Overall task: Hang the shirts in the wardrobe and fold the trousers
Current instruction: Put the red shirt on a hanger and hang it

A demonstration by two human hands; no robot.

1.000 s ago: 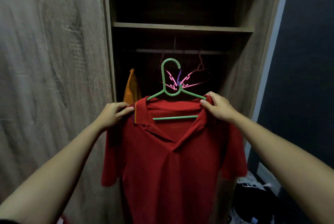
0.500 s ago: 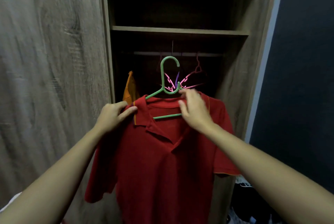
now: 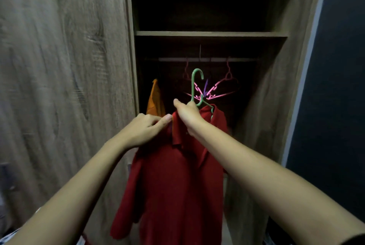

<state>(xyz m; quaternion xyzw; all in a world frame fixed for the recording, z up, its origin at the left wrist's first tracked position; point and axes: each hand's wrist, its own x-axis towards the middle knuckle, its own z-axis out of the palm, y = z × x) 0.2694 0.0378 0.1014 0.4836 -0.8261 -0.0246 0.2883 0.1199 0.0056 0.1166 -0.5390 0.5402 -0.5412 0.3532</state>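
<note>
A red polo shirt (image 3: 177, 181) hangs on a green plastic hanger (image 3: 194, 84), turned nearly edge-on to me in front of the open wardrobe. My right hand (image 3: 187, 115) grips the hanger at its neck, just under the hook. My left hand (image 3: 145, 128) pinches the shirt's left shoulder by the collar. The hook points up, below the wardrobe rail (image 3: 207, 59) and apart from it.
An orange garment (image 3: 156, 99) hangs at the rail's left end. Pink hangers (image 3: 219, 88) hang bare behind the green hook. A wooden shelf (image 3: 211, 33) crosses above the rail. A wardrobe door (image 3: 63, 86) stands at left, a dark wall (image 3: 335, 86) at right.
My right hand left the shirt's right shoulder and took the hanger's neck. The shirt turned from facing me to nearly edge-on and moved toward the wardrobe opening.
</note>
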